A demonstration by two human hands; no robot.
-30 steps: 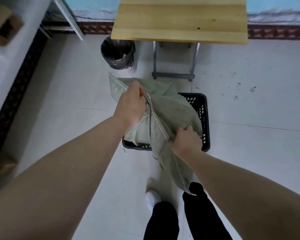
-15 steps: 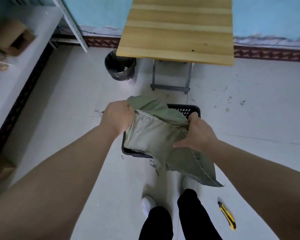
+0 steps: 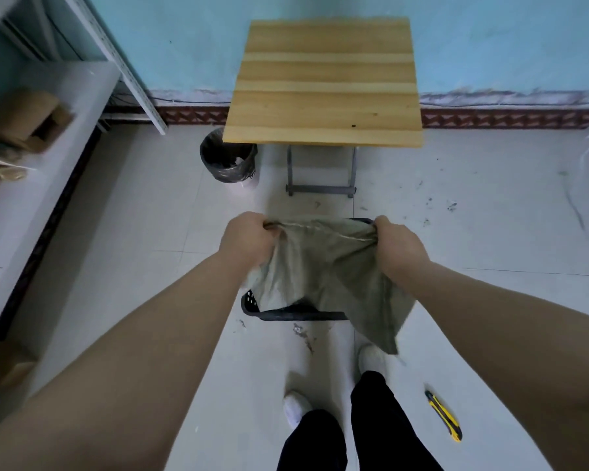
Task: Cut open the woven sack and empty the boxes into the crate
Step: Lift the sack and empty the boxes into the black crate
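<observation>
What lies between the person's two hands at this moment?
In the head view, the sack fills that stretch: its seamed top edge runs from the left hand to the right hand, and its cloth hangs over the crate.

Left hand [image 3: 249,243] and right hand [image 3: 398,246] each grip one end of the woven sack [image 3: 327,270] by its stitched edge, stretched above the crate [image 3: 286,314]. The sack hangs limp and covers most of the crate. Beyond the crate stands a wooden table [image 3: 323,90]; beyond-left of the crate, a black-lined bin [image 3: 228,161]. A yellow utility knife [image 3: 443,415] lies on the floor, near-right of the crate.
</observation>
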